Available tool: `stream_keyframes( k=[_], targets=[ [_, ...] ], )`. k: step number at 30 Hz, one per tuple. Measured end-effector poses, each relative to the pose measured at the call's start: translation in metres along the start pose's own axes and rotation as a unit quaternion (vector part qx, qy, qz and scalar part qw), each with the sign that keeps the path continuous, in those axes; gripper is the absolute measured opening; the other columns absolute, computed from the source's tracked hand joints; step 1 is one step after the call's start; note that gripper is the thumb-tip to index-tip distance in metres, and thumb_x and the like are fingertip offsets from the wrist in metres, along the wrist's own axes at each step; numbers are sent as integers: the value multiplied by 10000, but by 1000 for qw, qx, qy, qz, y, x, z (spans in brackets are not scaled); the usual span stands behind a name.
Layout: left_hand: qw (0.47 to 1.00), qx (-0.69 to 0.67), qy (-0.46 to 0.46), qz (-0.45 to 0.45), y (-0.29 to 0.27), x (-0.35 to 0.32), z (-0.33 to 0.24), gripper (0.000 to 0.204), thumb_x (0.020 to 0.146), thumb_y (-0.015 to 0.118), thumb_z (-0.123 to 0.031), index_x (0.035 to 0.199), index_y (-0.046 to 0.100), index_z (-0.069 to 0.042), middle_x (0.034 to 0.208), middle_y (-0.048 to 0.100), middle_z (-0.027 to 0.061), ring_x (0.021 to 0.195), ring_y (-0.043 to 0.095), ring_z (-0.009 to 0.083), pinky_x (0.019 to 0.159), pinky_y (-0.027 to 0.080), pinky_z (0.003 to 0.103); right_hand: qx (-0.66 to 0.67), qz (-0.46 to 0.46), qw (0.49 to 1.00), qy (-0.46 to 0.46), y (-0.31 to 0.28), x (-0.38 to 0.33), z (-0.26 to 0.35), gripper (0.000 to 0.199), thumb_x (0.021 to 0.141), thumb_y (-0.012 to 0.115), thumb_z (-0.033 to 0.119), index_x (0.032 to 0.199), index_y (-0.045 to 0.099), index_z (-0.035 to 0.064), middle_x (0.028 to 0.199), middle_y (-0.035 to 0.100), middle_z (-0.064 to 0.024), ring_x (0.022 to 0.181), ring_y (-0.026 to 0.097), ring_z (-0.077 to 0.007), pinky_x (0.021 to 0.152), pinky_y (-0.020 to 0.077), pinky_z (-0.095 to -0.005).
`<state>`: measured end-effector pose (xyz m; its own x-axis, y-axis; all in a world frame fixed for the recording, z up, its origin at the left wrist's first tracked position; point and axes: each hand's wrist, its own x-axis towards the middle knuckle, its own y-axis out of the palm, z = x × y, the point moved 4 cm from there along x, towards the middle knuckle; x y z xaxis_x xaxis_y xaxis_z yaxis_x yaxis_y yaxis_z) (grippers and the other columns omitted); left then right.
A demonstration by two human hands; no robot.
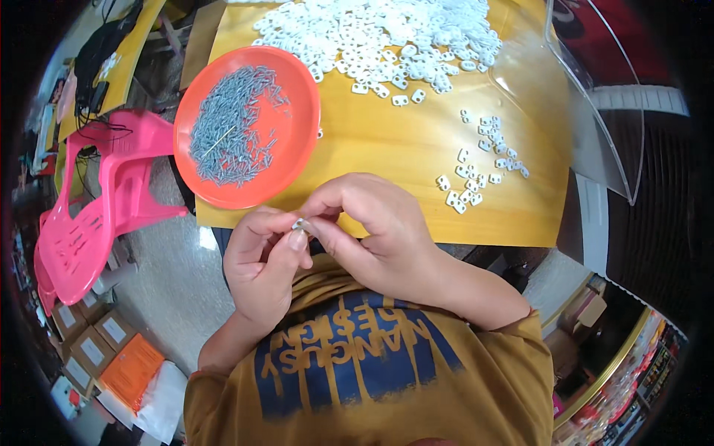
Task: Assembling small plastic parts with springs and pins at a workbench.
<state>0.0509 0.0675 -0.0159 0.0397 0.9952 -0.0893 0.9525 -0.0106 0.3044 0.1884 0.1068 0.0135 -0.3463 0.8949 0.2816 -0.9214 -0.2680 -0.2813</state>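
Observation:
In front of my chest, my left hand (260, 256) pinches a small white plastic piece (299, 224) between thumb and fingertips. My right hand (379, 219) meets it there, thumb and forefinger closed at the piece's right side; whatever those fingertips hold is too small and covered to make out. Just beyond my left hand, a round orange-red plate (301, 141) holds a heap of small grey screws (230, 126). A thin pale stick (218, 143) lies across the screws. Farther off, a large pile of white two-holed plastic pieces (387, 44) covers the table's far side.
The yellow table (387, 141) ends just beyond my hands. Several more two-holed pieces (472, 178) lie scattered at its right. A clear plastic sheet (595, 104) stands along the right edge. Left of the table are a pink plastic chair (104, 201) and cardboard boxes (93, 346).

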Motion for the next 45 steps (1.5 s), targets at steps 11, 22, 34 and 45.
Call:
stream_keyframes(
  k=[11, 22, 34, 45],
  targets=[
    [997, -56, -52, -28, 3, 8, 3, 144, 807, 499, 24, 949, 499, 1, 741, 529, 65, 580, 471, 84, 550, 388, 201, -195, -84, 977, -32, -48, 3, -9, 177, 706, 639, 38, 864, 562, 21, 776, 590, -86, 673, 570, -193, 611, 445, -273],
    [992, -78, -88, -44, -3, 3, 5, 140, 808, 515, 0, 947, 500, 0, 741, 531, 67, 582, 459, 84, 548, 378, 207, -602, -60, 793, 72, -136, 29, -83, 205, 797, 478, 84, 977, 554, 21, 981, 560, -142, 885, 537, -306, 764, 430, -385],
    [991, -74, -95, -56, -11, 4, 5, 148, 811, 521, -12, 956, 497, 7, 759, 538, 74, 579, 463, 81, 547, 383, 198, -624, -32, 771, 125, -141, 35, -99, 151, 792, 517, 125, 895, 587, 39, 949, 573, -113, 855, 549, -289, 757, 442, -366],
    [991, -76, -100, -50, -12, 4, 7, 141, 813, 521, -14, 952, 501, 5, 764, 541, 73, 582, 462, 77, 541, 384, 191, -533, -59, 842, 56, -140, 38, -95, 110, 788, 524, 102, 851, 572, 26, 825, 575, -139, 748, 547, -308, 661, 431, -374]
  ],
)
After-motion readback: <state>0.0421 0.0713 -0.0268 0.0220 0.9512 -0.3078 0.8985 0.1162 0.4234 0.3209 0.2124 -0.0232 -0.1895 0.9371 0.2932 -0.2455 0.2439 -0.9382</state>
